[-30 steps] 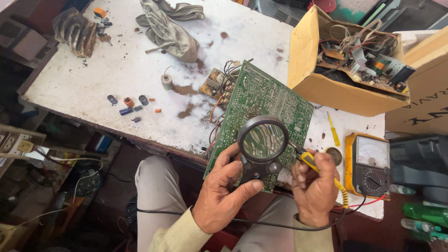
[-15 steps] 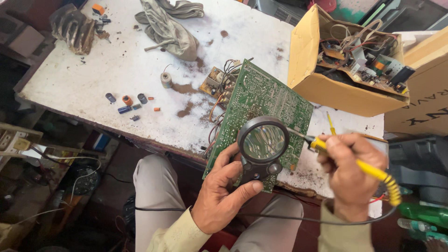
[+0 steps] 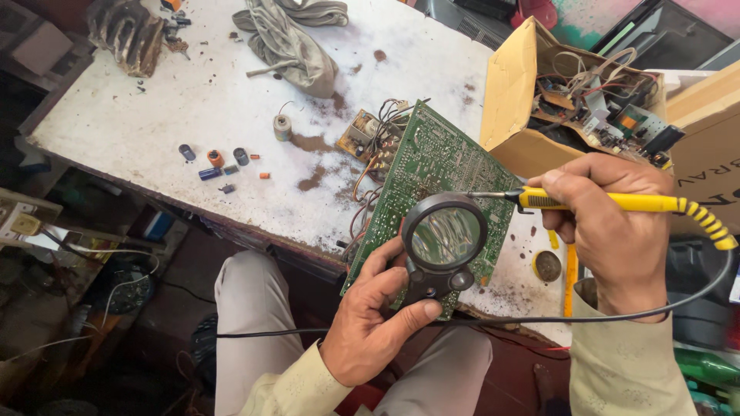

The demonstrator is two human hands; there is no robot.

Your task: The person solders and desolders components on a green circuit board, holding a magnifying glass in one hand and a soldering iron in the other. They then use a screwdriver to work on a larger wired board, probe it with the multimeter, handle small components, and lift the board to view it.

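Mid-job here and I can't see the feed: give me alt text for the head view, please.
The right hand holds a yellow soldering iron with its tip at a green circuit board, while the left hand holds a black magnifying glass over the board. Behind them on the stained white workbench stand an open cardboard box of parts and loose capacitors.

The circuit board (image 3: 439,166) is green with pale dots. The soldering iron (image 3: 617,203) has a yellow handle, striped black near its cord. The magnifier (image 3: 443,239) is black-rimmed. The surface (image 3: 193,100) is white, stained brown. The box (image 3: 524,100) is tan.
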